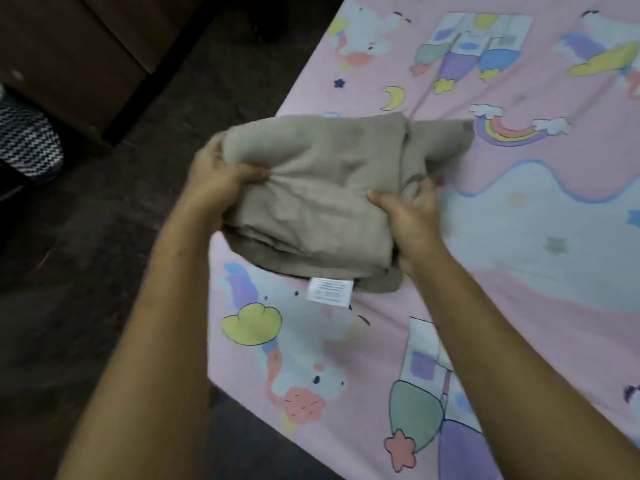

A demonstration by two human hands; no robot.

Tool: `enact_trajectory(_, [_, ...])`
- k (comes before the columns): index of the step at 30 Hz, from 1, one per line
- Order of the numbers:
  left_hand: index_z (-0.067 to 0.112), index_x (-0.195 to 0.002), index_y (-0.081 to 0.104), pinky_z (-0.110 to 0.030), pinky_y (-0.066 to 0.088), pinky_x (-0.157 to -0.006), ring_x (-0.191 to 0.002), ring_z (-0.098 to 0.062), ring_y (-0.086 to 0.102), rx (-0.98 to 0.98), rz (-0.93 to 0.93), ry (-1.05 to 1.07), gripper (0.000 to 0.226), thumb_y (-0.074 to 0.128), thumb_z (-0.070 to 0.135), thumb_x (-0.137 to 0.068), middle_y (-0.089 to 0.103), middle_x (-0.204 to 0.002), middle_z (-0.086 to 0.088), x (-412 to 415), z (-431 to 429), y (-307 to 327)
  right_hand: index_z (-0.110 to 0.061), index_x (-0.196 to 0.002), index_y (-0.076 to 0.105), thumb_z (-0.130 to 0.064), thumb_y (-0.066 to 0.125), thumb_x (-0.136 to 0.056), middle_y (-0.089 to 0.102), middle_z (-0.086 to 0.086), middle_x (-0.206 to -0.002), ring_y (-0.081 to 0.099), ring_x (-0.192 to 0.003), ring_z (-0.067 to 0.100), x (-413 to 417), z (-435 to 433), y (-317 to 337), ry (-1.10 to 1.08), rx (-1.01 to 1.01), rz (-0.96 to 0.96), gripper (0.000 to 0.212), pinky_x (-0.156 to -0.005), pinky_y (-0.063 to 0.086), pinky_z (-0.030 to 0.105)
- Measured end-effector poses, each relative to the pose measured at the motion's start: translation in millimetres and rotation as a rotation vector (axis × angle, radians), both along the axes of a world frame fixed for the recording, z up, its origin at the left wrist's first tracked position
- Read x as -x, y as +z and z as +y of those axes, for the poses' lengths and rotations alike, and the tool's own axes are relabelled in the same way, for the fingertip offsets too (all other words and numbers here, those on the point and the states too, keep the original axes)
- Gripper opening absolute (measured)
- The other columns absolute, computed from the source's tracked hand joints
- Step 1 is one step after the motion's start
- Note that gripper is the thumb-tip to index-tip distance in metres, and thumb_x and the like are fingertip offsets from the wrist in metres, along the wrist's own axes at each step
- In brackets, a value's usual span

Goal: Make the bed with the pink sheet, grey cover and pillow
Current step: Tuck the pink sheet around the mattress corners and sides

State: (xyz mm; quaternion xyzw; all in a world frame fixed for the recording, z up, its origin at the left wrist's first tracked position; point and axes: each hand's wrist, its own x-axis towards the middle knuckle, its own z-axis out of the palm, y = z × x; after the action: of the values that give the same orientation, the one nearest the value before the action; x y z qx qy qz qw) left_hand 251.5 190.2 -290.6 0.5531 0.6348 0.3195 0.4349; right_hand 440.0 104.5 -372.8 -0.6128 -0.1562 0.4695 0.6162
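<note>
The pink sheet [485, 289], printed with unicorns, rainbows and clouds, lies spread flat over the bed on the right. Above the bed's left edge I hold the grey cover [318, 202], folded into a thick bundle with a white label hanging from its near edge. My left hand [216, 178] grips the bundle's left side, thumb on top. My right hand [412, 216] grips its right side, fingers curled into the folds. No pillow is in view.
Dark floor [86, 271] runs along the bed's left side. A brown wooden piece of furniture [86, 46] stands at the top left, with a black-and-white patterned object [27, 143] beside it at the left edge.
</note>
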Motion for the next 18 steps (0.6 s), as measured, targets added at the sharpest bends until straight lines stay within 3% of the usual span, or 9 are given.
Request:
enact_trajectory(4, [0.021, -0.121, 0.057, -0.042, 0.048, -0.095, -0.111, -0.027, 0.058, 0.086, 0.486, 0.200, 0.053, 0.079, 0.019, -0.073, 0.062, -0.121, -0.008, 90.2, 8.4, -5.2, -0.019, -0.146, 0.031, -0.015, 0.072, -0.074, 0.051, -0.003, -0.136, 0.054, -0.116, 0.015, 91.5, 14.4, 15.5, 0.212, -0.007, -0.055, 0.083, -0.103, 0.041, 0.029])
enact_trajectory(6, [0.019, -0.126, 0.053, -0.045, 0.045, -0.095, -0.116, -0.035, 0.052, 0.109, 0.726, 0.284, 0.047, 0.069, 0.025, -0.082, 0.055, -0.128, -0.015, 120.0, -7.5, -24.1, -0.022, -0.151, 0.016, -0.009, 0.067, -0.080, 0.043, -0.003, -0.143, 0.046, -0.124, 0.014, 133.2, 3.7, 9.8, 0.342, -0.021, -0.099, 0.089, -0.107, 0.033, 0.024])
enact_trajectory(8, [0.022, -0.133, 0.045, -0.049, 0.038, -0.098, -0.122, -0.040, 0.045, 0.175, 0.867, 0.338, 0.046, 0.056, 0.027, -0.088, 0.046, -0.134, -0.019, 134.3, -31.1, -49.2, -0.022, -0.152, 0.010, -0.009, 0.064, -0.083, 0.042, 0.001, -0.145, 0.044, -0.127, 0.019, 160.5, -12.9, -9.4, 0.450, 0.033, -0.191, 0.089, -0.101, 0.032, 0.022])
enact_trajectory(12, [0.027, -0.139, 0.037, -0.050, 0.031, -0.105, -0.131, -0.039, 0.032, 0.428, 0.947, 0.196, 0.049, 0.048, 0.024, -0.091, 0.031, -0.145, -0.014, 130.2, -76.9, -102.1, -0.026, -0.152, -0.003, -0.021, 0.058, -0.089, 0.043, 0.005, -0.146, 0.048, -0.126, 0.026, 165.8, -56.0, -54.8, 0.658, 0.352, -0.314, 0.087, -0.098, 0.039, 0.030])
enact_trajectory(15, [0.026, -0.137, 0.039, -0.050, 0.030, -0.106, -0.132, -0.033, 0.030, 0.285, 0.957, 0.119, 0.050, 0.045, 0.015, -0.089, 0.032, -0.146, -0.008, 103.5, -104.7, -121.9, -0.027, -0.152, -0.002, -0.040, 0.059, -0.089, 0.045, 0.004, -0.144, 0.047, -0.127, 0.027, 143.7, -71.2, -71.5, 0.769, 0.439, -0.380, 0.088, -0.098, 0.040, 0.036])
enact_trajectory(18, [0.020, -0.136, 0.044, -0.049, 0.029, -0.103, -0.129, -0.033, 0.034, 0.115, 0.880, 0.063, 0.053, 0.051, 0.014, -0.084, 0.037, -0.143, -0.011, 62.7, -123.2, -128.8, -0.026, -0.150, 0.016, -0.048, 0.055, -0.089, 0.051, 0.007, -0.138, 0.049, -0.124, 0.030, 117.1, -65.0, -73.7, 0.850, 0.426, -0.529, 0.076, -0.095, 0.042, 0.039])
